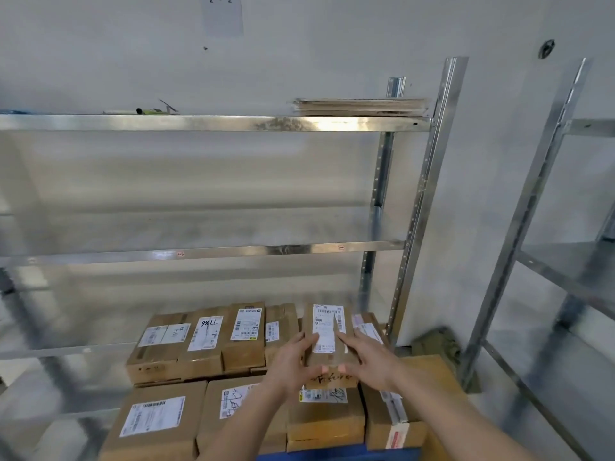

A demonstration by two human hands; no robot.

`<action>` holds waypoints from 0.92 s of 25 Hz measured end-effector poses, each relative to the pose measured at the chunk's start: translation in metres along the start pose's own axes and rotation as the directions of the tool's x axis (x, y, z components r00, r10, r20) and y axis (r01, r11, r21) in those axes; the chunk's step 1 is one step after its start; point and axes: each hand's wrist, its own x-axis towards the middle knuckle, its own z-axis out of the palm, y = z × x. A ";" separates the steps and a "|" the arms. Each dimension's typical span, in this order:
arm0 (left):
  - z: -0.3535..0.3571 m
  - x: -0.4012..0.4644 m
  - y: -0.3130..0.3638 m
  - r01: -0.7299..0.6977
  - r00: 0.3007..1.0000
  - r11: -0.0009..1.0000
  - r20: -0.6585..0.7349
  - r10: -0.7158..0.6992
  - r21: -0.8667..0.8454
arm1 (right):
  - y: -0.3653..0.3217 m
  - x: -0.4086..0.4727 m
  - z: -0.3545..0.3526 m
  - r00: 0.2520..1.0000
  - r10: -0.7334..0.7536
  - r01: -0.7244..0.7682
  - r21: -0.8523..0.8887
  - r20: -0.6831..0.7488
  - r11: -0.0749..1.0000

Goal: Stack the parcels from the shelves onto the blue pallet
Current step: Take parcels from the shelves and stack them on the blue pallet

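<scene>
A small brown parcel with a white label sits on top of the stacked parcels, held between both hands. My left hand grips its left side and my right hand grips its right side. Around it lie several brown cardboard parcels in two rows, with more in front. A strip of the blue pallet shows under them at the bottom edge. The metal shelves behind stand nearly bare.
Flat cardboard sheets lie on the top shelf at the right, with small items at its left. A second metal shelving unit stands at the right. A steel upright rises close behind the stack.
</scene>
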 end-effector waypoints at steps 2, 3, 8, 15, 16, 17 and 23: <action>0.011 0.017 -0.010 0.030 0.999 0.999 0.029 -0.030 0.019 | 0.014 0.018 0.005 1.000 0.019 -0.019 0.013 0.022 1.000; 0.017 0.027 -0.015 0.049 0.998 0.998 0.042 -0.050 0.028 | 0.023 0.029 0.007 0.999 0.025 -0.026 0.019 0.034 0.999; 0.051 0.075 -0.040 0.126 0.988 0.990 0.081 -0.131 0.060 | 0.067 0.084 0.022 0.993 0.036 -0.046 0.090 0.110 0.995; 0.080 0.112 -0.075 0.223 0.965 0.969 0.115 -0.234 0.104 | 0.104 0.138 0.045 0.982 0.023 -0.048 0.125 0.190 0.991; 0.082 0.114 -0.078 0.228 0.963 0.968 0.119 -0.240 0.107 | 0.107 0.142 0.048 0.981 0.024 -0.048 0.121 0.193 0.991; 0.084 0.117 -0.081 0.228 0.962 0.967 0.124 -0.241 0.116 | 0.110 0.145 0.051 0.981 0.024 -0.047 0.116 0.194 0.992; 0.096 0.128 -0.092 0.193 0.972 0.973 0.114 -0.208 0.125 | 0.120 0.163 0.062 0.982 0.017 -0.033 0.077 0.191 0.996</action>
